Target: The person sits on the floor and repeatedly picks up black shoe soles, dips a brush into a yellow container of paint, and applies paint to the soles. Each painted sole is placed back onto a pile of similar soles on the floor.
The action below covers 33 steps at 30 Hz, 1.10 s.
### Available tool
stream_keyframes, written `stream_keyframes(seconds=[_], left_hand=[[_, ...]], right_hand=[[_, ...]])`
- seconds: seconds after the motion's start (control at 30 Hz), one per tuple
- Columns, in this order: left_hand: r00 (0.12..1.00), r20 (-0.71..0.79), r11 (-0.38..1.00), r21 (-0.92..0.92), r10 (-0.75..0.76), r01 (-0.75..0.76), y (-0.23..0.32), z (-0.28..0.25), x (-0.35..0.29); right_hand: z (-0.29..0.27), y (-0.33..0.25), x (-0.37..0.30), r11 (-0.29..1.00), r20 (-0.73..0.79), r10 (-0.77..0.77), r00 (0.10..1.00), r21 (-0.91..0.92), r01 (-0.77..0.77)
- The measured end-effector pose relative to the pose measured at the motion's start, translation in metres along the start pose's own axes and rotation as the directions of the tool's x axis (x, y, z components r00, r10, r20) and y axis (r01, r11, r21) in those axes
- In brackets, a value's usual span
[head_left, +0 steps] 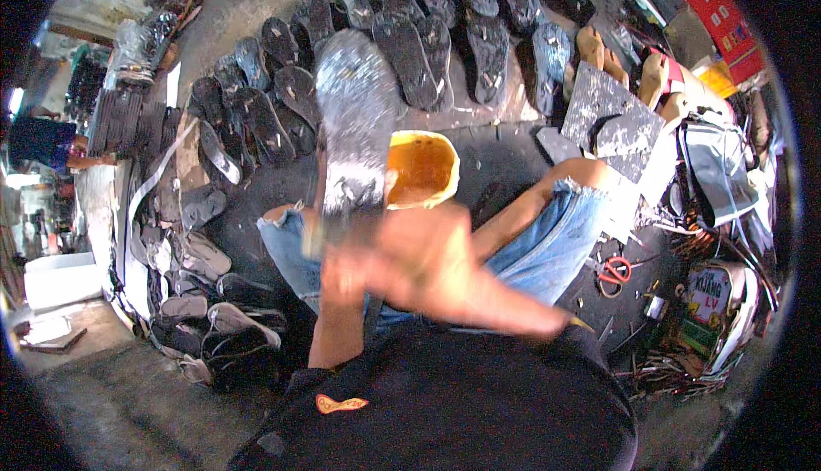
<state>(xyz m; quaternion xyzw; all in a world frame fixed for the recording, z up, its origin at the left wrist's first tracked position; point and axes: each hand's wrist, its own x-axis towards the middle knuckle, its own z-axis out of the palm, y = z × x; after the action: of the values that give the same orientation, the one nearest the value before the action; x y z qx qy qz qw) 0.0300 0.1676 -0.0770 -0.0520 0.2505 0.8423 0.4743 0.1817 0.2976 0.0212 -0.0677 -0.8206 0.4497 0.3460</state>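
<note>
Grey-black, shiny shoe sole [355,103] is the main thing: held up above the dark mat [513,146], wide end toward the mat's far edge, narrow end down at the hands, in front of the person's lap. Left hand [342,274] grips the sole at its lower end, partly covered by the other arm. Right hand [428,253] crosses in front, close to the sole's lower end, motion-blurred; cannot tell if its fingers are wide or narrow, or what it holds.

Yellow bowl [452,153] just beyond the right hand, partly behind the sole, amber inside. Person sits with bent legs, ragged-edged blue jeans [547,240], black shirt [462,385].

Along the mat's far edge: rows of dark soles [415,61], close-packed, some overlapping. Near its far right corner: grey flat sheets [629,142], tan foot-shaped forms [654,78] next to them. Right side: red-handled scissors [613,275] lying among small scraps. Past the left edge: heap of sandals [205,253], with a pale curved strip [162,172] above it.

Far left of the view: another person [47,142], dark top, arm out, well apart. White box [64,283] nearer. Red box [723,22] top right.
</note>
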Motion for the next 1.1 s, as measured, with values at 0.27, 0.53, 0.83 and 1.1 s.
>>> stream_keyframes(seconds=[0.27, 0.53, 0.83, 1.1], left_hand=[[0.992, 0.120, 0.986, 0.164, -0.047, 0.027, -0.016, 0.012, -0.020], [0.974, 0.205, 0.994, -0.019, -0.098, 0.104, -0.013, 0.010, -0.032], [0.913, 0.329, 0.734, 0.554, 0.241, -0.394, 0.039, 0.173, 0.143], [0.977, -0.195, 0.872, 0.488, 0.081, 0.025, -0.149, 0.079, 0.323]], right_hand=[[-0.050, 0.049, 0.107, 0.974, -0.454, 0.014, 0.891, -0.194, -0.114], [-0.040, 0.030, 0.031, 0.957, -0.400, 0.043, 0.915, -0.246, -0.152], [-0.138, 0.156, 0.033, 0.902, -0.795, 0.372, 0.479, 0.188, -0.389], [-0.144, 0.197, 0.006, 0.806, -0.768, 0.516, 0.381, 0.283, -0.520]])
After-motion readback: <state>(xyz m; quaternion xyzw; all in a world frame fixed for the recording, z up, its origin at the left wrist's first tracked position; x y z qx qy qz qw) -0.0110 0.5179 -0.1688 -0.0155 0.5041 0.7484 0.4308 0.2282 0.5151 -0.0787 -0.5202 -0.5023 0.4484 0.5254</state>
